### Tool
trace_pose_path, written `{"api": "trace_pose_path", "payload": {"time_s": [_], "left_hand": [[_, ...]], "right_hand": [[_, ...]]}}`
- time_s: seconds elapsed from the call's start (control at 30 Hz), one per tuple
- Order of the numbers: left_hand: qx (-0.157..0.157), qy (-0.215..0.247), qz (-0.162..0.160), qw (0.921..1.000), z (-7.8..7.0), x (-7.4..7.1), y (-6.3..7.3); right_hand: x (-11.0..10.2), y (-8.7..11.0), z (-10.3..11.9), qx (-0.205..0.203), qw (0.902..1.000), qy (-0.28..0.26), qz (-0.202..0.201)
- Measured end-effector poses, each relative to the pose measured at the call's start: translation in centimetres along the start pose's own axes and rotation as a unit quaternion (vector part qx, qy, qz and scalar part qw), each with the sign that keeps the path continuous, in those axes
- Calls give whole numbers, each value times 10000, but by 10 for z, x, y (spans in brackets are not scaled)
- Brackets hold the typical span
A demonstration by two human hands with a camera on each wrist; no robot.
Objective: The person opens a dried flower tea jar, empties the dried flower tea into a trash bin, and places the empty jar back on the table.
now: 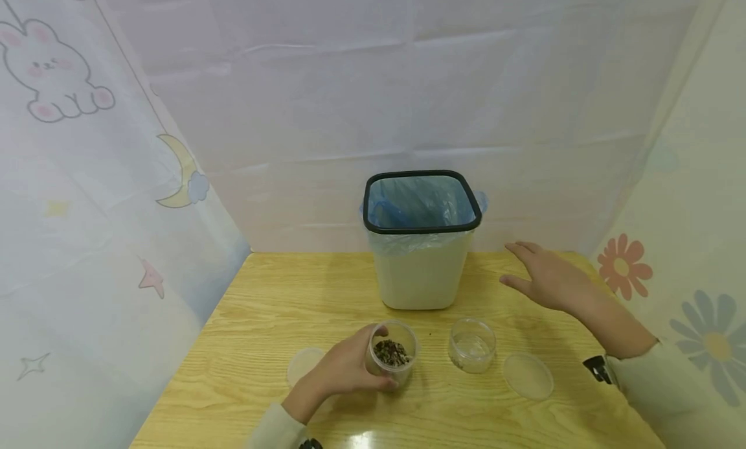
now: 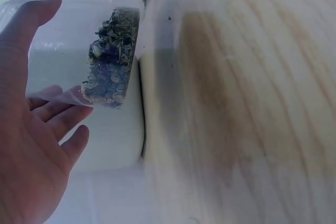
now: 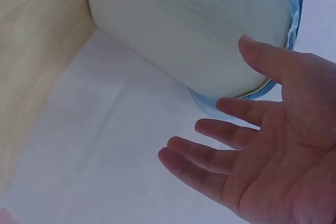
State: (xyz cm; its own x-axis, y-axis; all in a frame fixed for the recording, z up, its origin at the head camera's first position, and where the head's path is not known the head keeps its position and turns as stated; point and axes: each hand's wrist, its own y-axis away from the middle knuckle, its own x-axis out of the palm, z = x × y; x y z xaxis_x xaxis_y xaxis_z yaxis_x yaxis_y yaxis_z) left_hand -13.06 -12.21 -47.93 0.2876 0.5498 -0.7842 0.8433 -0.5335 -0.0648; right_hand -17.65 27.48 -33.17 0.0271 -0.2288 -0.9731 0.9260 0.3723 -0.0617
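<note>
My left hand (image 1: 344, 366) holds a clear plastic tub (image 1: 408, 365) by its side, thumb on one side and fingers on the other. Dark and pale dried bits (image 2: 113, 59) fill the bottom of this lidless tub, which is upright just over the table. My right hand (image 1: 550, 279) is in the air right of the white trash bin (image 1: 416, 277), fingers extended and palm bare in the right wrist view. A second clear tub (image 1: 473, 353), also lidless, stands on the table between the hands, with a few specks at its base.
One round lid (image 1: 528, 376) lies flat right of the second tub; another lid (image 1: 303, 363) is partly behind my left forearm. The bin has a black rim (image 1: 422, 230) and a bluish bag liner (image 1: 425, 199). Patterned cloth sheets (image 1: 326, 112) surround the wooden table (image 1: 280, 306).
</note>
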Motion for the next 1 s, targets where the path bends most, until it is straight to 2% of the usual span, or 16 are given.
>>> {"api": "trace_pose_path", "payload": {"time_s": [0.27,0.43,0.77,1.0], "left_hand": [[13,-261,-42,9997,-4,-18,-4],[-15,-253,-110,9996,-3,-28,-5],[43,-442,-268,9987,-5,-52,-8],[50,-227,-431,9988,-5,-75,-12]], "right_hand": [[-20,-15,9,-6,9995,-252,-169],[-26,-25,16,2,9987,-454,-241],[-32,-43,28,-9,9984,-414,-383],[-29,-54,31,-119,9967,-490,-631]]}}
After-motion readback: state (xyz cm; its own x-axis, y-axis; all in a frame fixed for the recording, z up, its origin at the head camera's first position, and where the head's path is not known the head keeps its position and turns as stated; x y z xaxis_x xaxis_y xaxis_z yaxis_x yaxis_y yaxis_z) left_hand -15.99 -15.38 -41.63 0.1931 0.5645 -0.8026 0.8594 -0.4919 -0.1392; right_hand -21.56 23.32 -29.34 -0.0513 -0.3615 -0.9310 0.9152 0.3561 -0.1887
